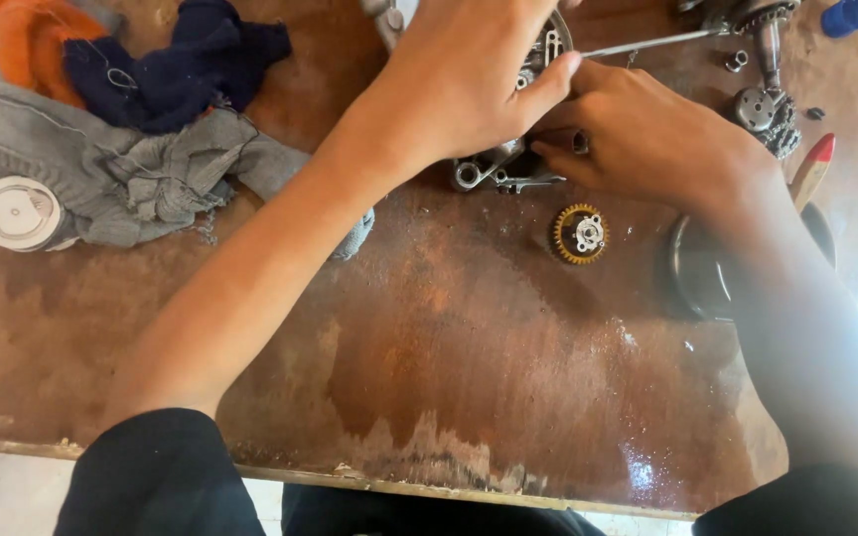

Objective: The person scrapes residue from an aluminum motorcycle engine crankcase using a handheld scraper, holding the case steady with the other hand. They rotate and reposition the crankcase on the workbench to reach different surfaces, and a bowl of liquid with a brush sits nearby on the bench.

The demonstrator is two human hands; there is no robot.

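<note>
- On the bench, far edge: metal engine part, long axis running away from the person.
- Left hand clamps its top, palm down.
- Right hand pinches its side; yellow gear near.

Both hands on metal casting, far side of bench. Gear just in front, rags w/ round lid to left. Bowl to right.

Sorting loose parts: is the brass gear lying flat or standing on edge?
Flat. The gear shows its full round face and toothed rim, resting on the table, apart from both hands.
</note>
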